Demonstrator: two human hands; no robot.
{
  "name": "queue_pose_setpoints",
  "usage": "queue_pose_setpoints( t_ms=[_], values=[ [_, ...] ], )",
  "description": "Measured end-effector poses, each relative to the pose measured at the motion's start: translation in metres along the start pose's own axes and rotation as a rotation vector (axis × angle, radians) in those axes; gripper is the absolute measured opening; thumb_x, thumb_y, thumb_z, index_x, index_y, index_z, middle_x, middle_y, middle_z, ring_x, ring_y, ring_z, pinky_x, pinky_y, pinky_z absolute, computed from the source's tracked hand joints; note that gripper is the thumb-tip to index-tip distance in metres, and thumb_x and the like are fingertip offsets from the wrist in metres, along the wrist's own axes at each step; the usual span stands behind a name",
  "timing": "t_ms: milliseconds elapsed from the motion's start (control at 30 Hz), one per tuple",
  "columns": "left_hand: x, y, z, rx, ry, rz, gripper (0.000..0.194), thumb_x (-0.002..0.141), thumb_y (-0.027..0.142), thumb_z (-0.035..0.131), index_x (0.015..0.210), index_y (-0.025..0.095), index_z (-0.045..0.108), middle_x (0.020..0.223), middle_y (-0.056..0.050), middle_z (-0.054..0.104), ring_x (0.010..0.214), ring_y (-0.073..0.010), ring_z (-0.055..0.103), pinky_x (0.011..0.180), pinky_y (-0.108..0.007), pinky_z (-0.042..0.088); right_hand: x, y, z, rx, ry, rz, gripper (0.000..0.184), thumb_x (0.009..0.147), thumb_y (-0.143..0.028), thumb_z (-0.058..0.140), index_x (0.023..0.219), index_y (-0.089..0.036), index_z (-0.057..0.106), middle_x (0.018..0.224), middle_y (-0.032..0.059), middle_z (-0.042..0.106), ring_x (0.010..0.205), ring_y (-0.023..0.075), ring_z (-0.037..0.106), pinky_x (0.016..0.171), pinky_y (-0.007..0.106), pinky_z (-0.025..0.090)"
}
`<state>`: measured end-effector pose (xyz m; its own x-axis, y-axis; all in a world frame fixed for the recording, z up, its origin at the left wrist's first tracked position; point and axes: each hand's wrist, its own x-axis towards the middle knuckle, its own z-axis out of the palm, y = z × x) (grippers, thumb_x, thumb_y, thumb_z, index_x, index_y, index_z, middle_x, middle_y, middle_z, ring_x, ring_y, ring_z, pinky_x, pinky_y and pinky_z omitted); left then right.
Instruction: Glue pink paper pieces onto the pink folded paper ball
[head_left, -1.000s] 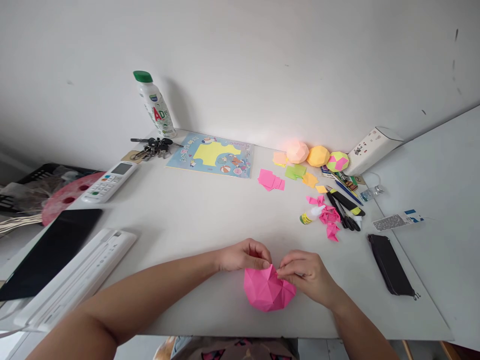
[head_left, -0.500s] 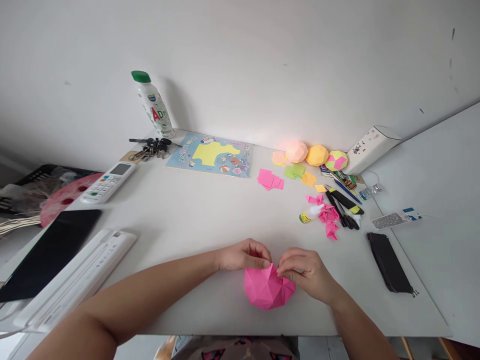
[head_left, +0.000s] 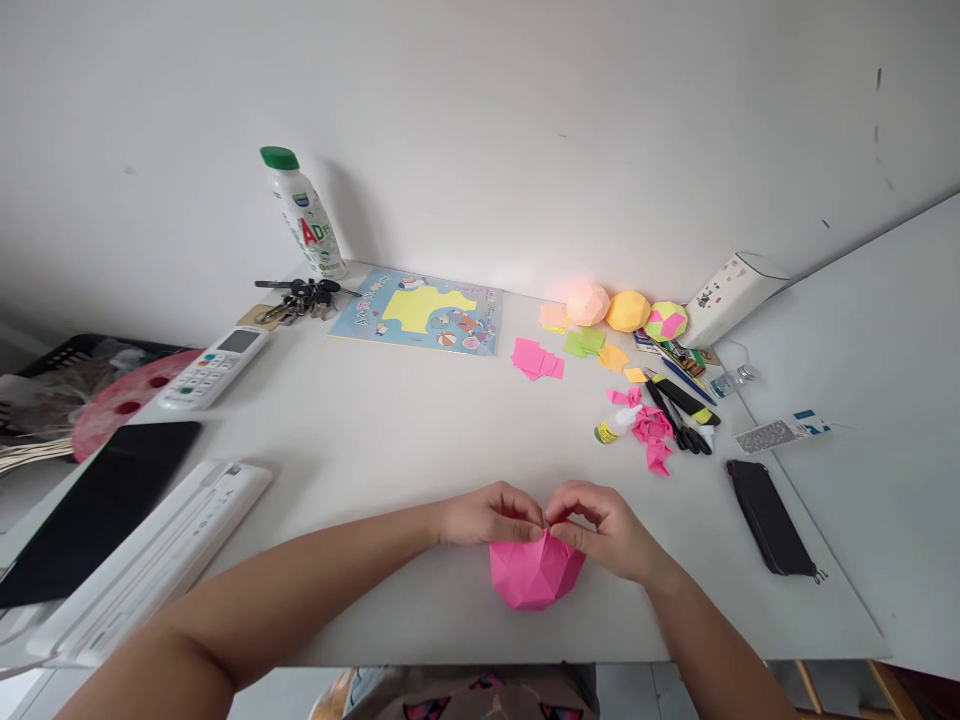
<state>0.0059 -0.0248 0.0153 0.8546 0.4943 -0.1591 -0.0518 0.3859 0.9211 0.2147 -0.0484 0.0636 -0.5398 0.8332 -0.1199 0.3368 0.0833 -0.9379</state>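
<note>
A pink folded-paper ball, faceted and partly built, rests near the table's front edge. My left hand pinches its upper left rim between thumb and fingers. On the upper right rim, my right hand closes thumb and fingertips, close beside the left fingertips. The far side of the ball is hidden behind my fingers. Beyond the right hand lie loose pink folded pieces and a small glue bottle with a white nozzle, lying tilted.
Three finished paper balls sit by the wall, with pink paper squares in front. A box cutter, black pouch and white box are at right. The bottle, remote and black tablet are at left.
My right hand has moved up and left along the ball's rim, towards my left fingertips. The ball has tipped slightly, while my left hand keeps its pinch.
</note>
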Motion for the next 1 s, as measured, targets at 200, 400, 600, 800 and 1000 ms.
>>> queue_pose_setpoints(
  t_ms=[200,400,600,800,1000],
  values=[
    [0.0,-0.002,-0.001,-0.049,0.003,0.011,0.029,0.074,0.043,0.067,0.077,0.014,0.068,0.072,-0.001,0.056,0.067,-0.0113,0.046,0.064,-0.025,0.038,-0.002,0.015,-0.013,0.148,-0.093,0.214,0.048,0.081,-0.042,0.062,0.121,-0.021,0.046,0.109,0.0087,0.057,0.098,0.018,0.056,0.085,0.034,0.046],
    [0.0,-0.002,-0.001,-0.026,0.036,-0.022,0.03,0.074,0.043,0.067,0.077,0.013,0.067,0.07,0.0,0.055,0.064,-0.0102,0.046,0.062,-0.024,0.038,0.002,0.02,-0.012,0.367,-0.189,0.291,0.045,0.074,-0.032,0.072,0.112,-0.02,0.052,0.08,-0.0013,0.06,0.068,0.0093,0.054,0.063,0.023,0.042],
    [0.0,-0.001,0.001,-0.03,0.045,-0.052,0.031,0.074,0.042,0.067,0.074,0.011,0.064,0.066,0.002,0.051,0.06,-0.0085,0.043,0.058,-0.023,0.034,0.002,0.023,-0.001,0.437,-0.084,0.275,0.029,0.072,-0.028,0.074,0.095,-0.019,0.059,0.077,-0.0015,0.06,0.064,0.0076,0.052,0.058,0.021,0.039],
    [0.001,-0.002,0.001,-0.046,0.041,-0.047,0.031,0.073,0.042,0.066,0.072,0.011,0.061,0.065,0.002,0.048,0.059,-0.008,0.04,0.057,-0.023,0.031,0.003,0.021,0.003,0.425,-0.043,0.26,0.024,0.073,-0.027,0.073,0.091,-0.018,0.06,0.076,-0.0021,0.059,0.062,0.0066,0.05,0.058,0.02,0.039],
    [0.0,-0.002,0.001,-0.056,0.036,-0.054,0.031,0.073,0.042,0.067,0.071,0.012,0.061,0.065,0.002,0.049,0.059,-0.0081,0.041,0.057,-0.023,0.031,0.005,0.02,0.004,0.421,-0.031,0.269,0.023,0.072,-0.027,0.073,0.09,-0.017,0.061,0.075,-0.0018,0.058,0.062,0.007,0.05,0.058,0.021,0.039]
  ],
)
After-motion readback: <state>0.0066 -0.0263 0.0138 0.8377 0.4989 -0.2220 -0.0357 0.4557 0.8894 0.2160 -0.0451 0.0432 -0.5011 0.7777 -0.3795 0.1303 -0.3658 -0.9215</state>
